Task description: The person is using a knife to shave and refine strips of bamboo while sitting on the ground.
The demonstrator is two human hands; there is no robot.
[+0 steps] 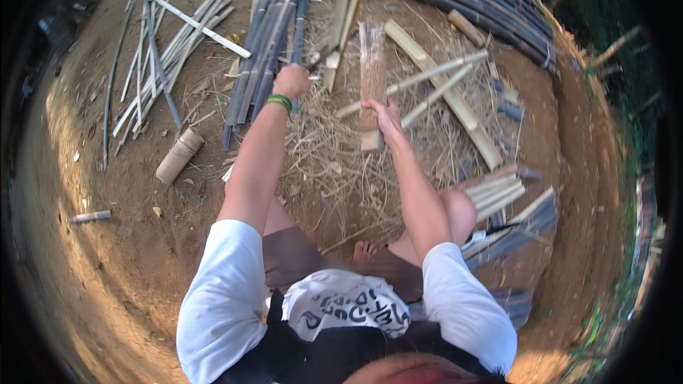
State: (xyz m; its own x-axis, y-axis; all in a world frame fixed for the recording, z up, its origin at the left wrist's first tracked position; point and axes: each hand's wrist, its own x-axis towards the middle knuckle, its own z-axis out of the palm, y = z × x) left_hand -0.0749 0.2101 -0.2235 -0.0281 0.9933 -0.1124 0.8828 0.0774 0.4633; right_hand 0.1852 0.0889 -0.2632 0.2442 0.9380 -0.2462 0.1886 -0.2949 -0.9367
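My right hand grips a long, rough-faced wooden block near its lower end, with the thumb laid across its face. The block points away from me above a litter of shavings. To its left, my left hand is closed in a fist, a green and yellow band round the wrist. What that fist holds is hard to make out; a small pale bit shows at its right side. Dark split bamboo strips lie just beyond and left of it. Pale split bamboo pieces stand out ahead, between fist and block.
Bamboo shavings cover the ground before me. A wide split bamboo length lies slantwise at right. Dark poles are stacked at the far right, pale strips spread at the far left. A short bamboo section lies at left.
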